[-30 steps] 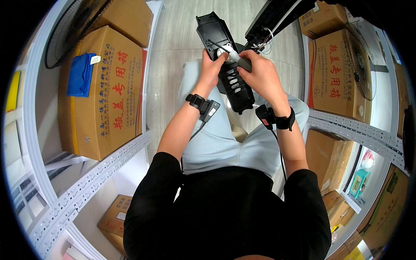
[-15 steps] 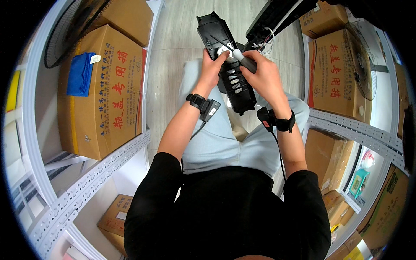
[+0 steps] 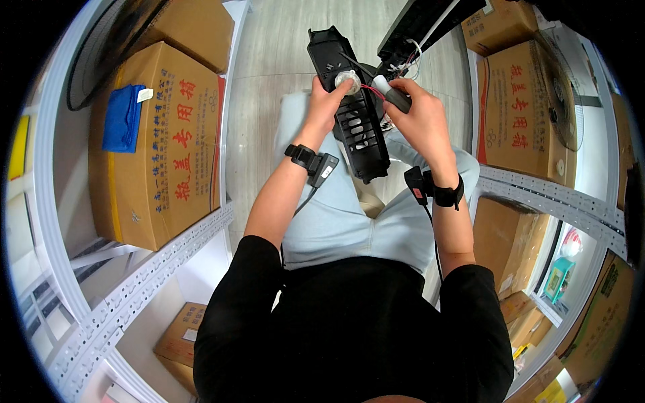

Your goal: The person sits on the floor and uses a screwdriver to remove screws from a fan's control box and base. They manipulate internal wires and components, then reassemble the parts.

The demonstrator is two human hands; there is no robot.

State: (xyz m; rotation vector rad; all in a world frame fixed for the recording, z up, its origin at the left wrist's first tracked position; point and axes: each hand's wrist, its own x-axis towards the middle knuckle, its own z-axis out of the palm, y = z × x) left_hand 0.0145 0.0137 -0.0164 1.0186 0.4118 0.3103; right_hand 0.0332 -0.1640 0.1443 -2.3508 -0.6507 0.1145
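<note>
A long black plastic housing (image 3: 324, 48) with slots in its lower half is held above my knees. My left hand (image 3: 324, 113) is closed round its left edge, with the thumb on a round whitish part (image 3: 345, 76) set in the housing. Red wires (image 3: 370, 88) run from beside that part toward the right. My right hand (image 3: 424, 124) grips a screwdriver (image 3: 395, 98) with a grey and white handle. Its thin dark shaft points up and left across the housing. Exactly where the tip rests I cannot tell.
Beyond my right hand stands a black frame (image 3: 410, 30) with loose white wires (image 3: 411, 59). Metal shelves (image 3: 144, 272) with cardboard boxes (image 3: 144, 195) line both sides. A blue cloth (image 3: 123, 119) hangs on the left box. A round fan guard (image 3: 561, 101) is at the right.
My right hand and the screwdriver have shifted right and slightly nearer. The housing has turned a little, and red wires now show between the round part and the screwdriver handle.
</note>
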